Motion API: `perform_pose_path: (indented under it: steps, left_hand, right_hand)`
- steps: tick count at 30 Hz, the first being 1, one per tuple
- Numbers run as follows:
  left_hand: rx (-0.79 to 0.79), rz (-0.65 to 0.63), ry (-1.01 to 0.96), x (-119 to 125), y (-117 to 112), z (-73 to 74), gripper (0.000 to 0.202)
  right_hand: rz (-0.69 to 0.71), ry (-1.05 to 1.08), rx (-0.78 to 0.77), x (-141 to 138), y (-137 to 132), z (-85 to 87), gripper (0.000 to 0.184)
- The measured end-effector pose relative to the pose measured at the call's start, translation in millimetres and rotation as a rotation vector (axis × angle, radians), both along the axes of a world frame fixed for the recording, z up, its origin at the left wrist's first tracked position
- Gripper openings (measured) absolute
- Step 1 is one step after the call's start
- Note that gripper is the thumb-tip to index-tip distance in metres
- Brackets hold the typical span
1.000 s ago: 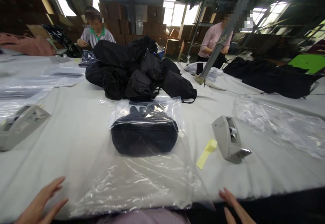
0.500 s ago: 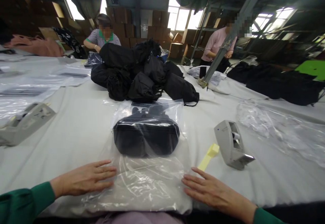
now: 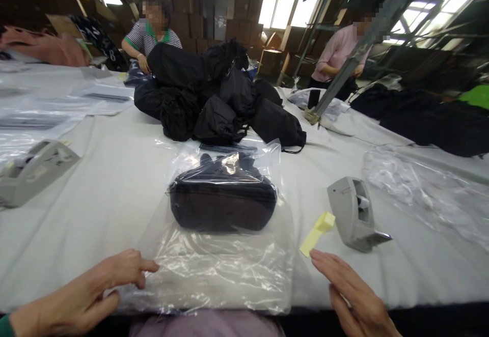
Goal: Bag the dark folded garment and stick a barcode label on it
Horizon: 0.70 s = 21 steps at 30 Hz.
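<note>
In front of me lies a clear plastic bag (image 3: 229, 276) with a black pouch-like case (image 3: 223, 207) inside its far half. Its near half is flat and wrinkled. My left hand (image 3: 95, 288) is at the bag's lower left edge, index finger stretched out, other fingers bent and thumb apart; nothing is in it. Whether the fingertips touch the film I cannot tell. To the right of the bag, apart from it, my right hand (image 3: 353, 293) has its fingers stretched out and holds nothing. Its fingertips are by the near end of a yellow paper strip (image 3: 318, 232).
Grey tape dispensers stand right (image 3: 357, 215) and left (image 3: 38, 171). Black drawstring bags (image 3: 217, 97) are heaped beyond the clear bag. Loose clear film (image 3: 424, 194) lies at right. A metal post (image 3: 344, 77) rises behind. Two co-workers (image 3: 153, 36) stand across the table.
Both hands have drawn away from the bag's sides: my left toward the lower left, my right toward the right. The case's front now bulges more smoothly under the film. The view has shifted slightly.
</note>
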<state>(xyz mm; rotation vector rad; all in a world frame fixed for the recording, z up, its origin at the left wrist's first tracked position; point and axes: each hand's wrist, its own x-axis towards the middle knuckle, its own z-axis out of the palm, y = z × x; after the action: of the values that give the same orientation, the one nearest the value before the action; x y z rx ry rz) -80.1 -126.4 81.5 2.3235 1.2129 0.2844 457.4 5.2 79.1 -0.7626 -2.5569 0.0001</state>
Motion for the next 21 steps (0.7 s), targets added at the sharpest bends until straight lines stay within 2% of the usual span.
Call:
perform_pose_path:
  steps: [3,5,7,9,11,13,15,17,19,21]
  left_hand:
    - [-0.156,0.102,-0.154,42.2,36.0,26.8,0.035]
    - [-0.160,0.095,-0.101,66.7,63.1,26.2,0.039]
    - [-0.115,-0.011,0.001,79.1,80.3,8.1,0.045]
    - [-0.065,-0.135,0.089,79.0,84.0,-19.3,0.053]
    - [-0.039,-0.215,0.136,72.2,78.8,-42.6,0.060]
    - [-0.060,-0.242,0.147,65.4,72.6,-52.0,0.065]
    - [-0.145,-0.226,0.129,62.8,69.8,-46.9,0.068]
    - [-0.256,-0.170,0.098,65.5,68.9,-34.1,0.077]
    - [-0.333,-0.098,0.092,72.0,64.7,-21.7,0.096]
    - [-0.334,-0.030,0.127,79.9,54.5,-15.6,0.116]
  right_hand:
    - [0.104,-0.086,-0.200,-53.0,-11.9,14.9,0.060]
    - [0.200,-0.205,-0.351,-83.4,-12.4,9.3,0.070]
    - [0.248,-0.314,-0.469,-98.3,-9.1,-7.0,0.083]
    - [0.284,-0.387,-0.519,-95.6,-5.1,-27.3,0.093]
    - [0.327,-0.425,-0.515,-82.1,-2.4,-43.5,0.089]
    - [0.346,-0.434,-0.496,-68.7,-1.6,-50.0,0.074]
    - [0.348,-0.423,-0.506,-63.2,-1.8,-46.4,0.059]
    - [0.360,-0.408,-0.550,-66.7,-2.1,-36.3,0.045]
    - [0.351,-0.360,-0.601,-74.8,-2.4,-24.7,0.029]
    - [0.281,-0.260,-0.645,-81.9,-1.9,-15.1,0.028]
